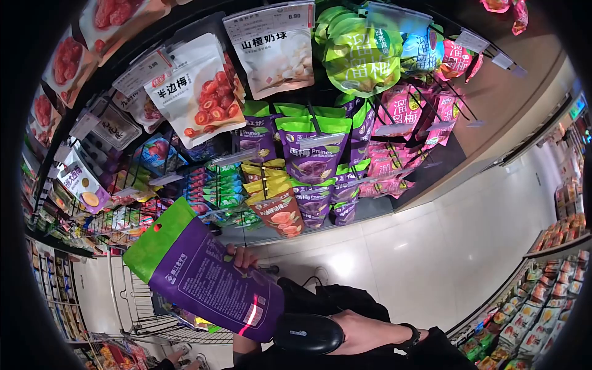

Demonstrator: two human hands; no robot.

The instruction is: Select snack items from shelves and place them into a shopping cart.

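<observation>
My left hand (pixel 243 256) is closed on a purple pouch (pixel 206 277) with a green top and a small hang hole. Its fingertips show at the pouch's edge; the rest of the hand is hidden behind it. The printed back of the pouch faces me, tilted. My right hand (pixel 365 330) is wrapped round a black handheld barcode scanner (pixel 308 333), close to the pouch's lower end. A red line of light falls across the pouch near its barcode. Similar purple prune pouches (pixel 314 151) hang on the rack ahead.
Hooks with price tags hold white snack bags (pixel 200 92), green bags (pixel 361 58) and pink bags (pixel 398 111). A wire shopping cart (pixel 139 302) stands at lower left. Pale floor tiles (pixel 444 234) run along the aisle, with more shelved packets (pixel 536 308) at right.
</observation>
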